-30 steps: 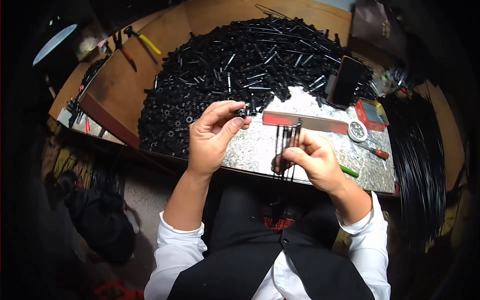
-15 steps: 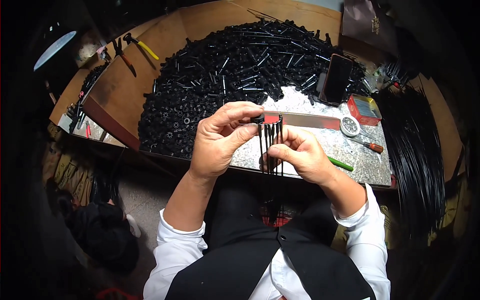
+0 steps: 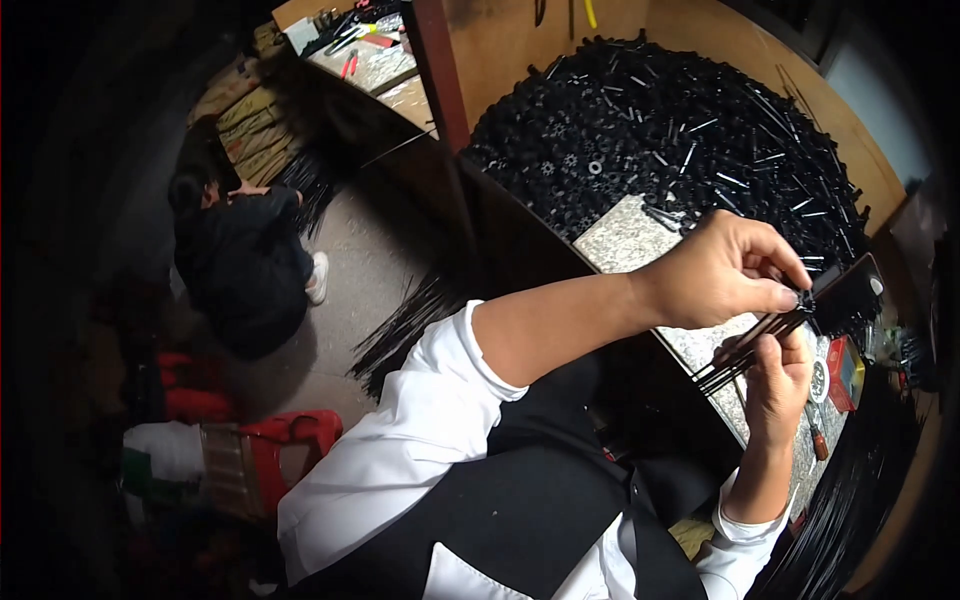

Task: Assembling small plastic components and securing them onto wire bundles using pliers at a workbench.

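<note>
The small black piece (image 3: 806, 299) pinched by the left hand (image 3: 725, 270) is too small to make out, thin black rods (image 3: 745, 357) partly hide the right hand (image 3: 780, 385), and the top edge crops a yellow handle (image 3: 590, 13).

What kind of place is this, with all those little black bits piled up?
It looks like a small workshop. There's a big heap of small black parts, a speckled worktop with an orange-handled screwdriver on it, and a large bundle of thin black strands.

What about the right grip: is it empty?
No, the right grip holds several thin black rods between thumb and fingers.
</note>
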Motion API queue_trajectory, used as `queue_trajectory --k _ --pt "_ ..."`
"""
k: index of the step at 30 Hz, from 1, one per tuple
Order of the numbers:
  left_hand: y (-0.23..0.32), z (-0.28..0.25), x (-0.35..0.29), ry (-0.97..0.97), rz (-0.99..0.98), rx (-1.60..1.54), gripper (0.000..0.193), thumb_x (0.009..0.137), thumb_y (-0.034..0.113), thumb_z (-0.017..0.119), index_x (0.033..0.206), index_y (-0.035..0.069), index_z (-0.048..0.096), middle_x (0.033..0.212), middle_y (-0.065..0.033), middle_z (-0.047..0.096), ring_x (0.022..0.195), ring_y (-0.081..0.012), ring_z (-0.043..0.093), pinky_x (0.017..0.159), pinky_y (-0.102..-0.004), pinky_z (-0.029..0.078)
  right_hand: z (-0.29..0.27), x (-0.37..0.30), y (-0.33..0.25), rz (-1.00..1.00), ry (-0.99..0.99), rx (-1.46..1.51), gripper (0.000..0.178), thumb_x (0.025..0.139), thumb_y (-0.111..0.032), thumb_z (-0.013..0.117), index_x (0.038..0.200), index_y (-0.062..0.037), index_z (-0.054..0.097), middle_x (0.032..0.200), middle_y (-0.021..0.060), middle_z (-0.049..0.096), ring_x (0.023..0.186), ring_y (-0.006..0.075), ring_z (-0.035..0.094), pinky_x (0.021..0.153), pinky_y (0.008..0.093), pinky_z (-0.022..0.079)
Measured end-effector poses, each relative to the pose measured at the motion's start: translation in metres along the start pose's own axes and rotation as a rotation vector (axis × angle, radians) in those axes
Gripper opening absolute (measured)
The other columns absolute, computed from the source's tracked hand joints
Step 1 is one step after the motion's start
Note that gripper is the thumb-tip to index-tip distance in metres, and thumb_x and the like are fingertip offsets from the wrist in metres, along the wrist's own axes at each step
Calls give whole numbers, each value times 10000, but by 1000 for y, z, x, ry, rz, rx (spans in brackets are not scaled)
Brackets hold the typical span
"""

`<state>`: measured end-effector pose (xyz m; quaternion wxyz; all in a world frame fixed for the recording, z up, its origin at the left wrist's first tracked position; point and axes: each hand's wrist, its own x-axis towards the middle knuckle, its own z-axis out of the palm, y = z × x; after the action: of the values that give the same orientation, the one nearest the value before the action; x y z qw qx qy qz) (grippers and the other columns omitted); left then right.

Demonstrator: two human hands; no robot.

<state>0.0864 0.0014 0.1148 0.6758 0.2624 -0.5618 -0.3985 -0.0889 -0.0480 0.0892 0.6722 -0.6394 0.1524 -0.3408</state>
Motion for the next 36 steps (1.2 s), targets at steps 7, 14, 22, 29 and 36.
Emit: queue_trajectory --k 7,14,22,29,36 --pt "3 5 -1 97 1 35 115 822 -22 618 936 -21 631 872 -75 652 806 -100 627 732 -226 522 12 6 2 -11 56 -41 203 952 -160 497 1011 33 516 815 129 629 693 205 625 674 320 527" --pt "-1 -1 0 -67 -22 -148 141 825 -58 591 951 -13 634 943 -69 651 908 -118 612 833 -253 497 2 -4 9 -45 -41 18 252 973 -186 466 1086 38 488 895 124 589 764 203 609 711 346 531" --pt "2 -18 -6 -179 -67 -184 245 825 -90 541 1061 -42 585 1128 -196 606 1037 -221 596 911 -338 472 0 13 1 157 -280 21 190 921 -184 520 932 4 495 817 133 580 765 289 632 663 398 535" --pt "-11 -11 14 -253 61 -215 264 784 66 706 1039 6 668 1405 -226 360 1280 -288 404 1013 -387 379 -15 20 -9 209 -405 152 269 867 -209 640 1006 13 577 854 138 651 784 249 653 707 361 532" --pt "-5 -24 22 -444 -53 -295 246 770 12 692 1013 -15 668 1244 -259 523 1125 -288 554 942 -368 461 -7 17 -9 159 -417 181 155 897 -153 606 889 -5 561 812 101 648 715 150 615 662 274 493"
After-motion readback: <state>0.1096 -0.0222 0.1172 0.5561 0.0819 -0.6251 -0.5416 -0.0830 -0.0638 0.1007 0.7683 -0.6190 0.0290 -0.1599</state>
